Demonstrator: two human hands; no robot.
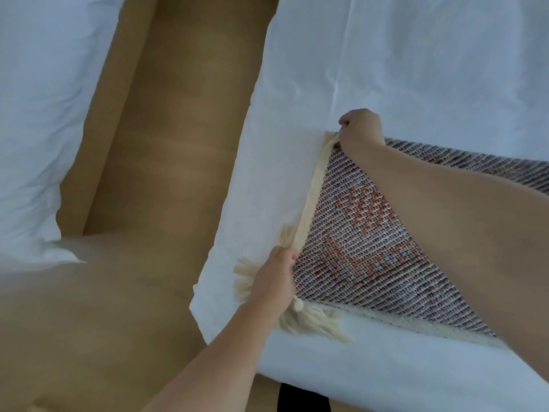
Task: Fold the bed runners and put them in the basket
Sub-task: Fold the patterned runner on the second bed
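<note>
The woven bed runner [371, 251] on the white bed [416, 69] is pinched at its cream fringed end by left hand [274, 276] and right hand [361, 129], fingers closed.

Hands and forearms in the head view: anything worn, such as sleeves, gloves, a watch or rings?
Nothing worn shows. The left hand and right hand are gloveless, both forearms bare with no sleeve in the frame, no watch or bracelet at either wrist. The picture is too soft to rule out rings.
</note>
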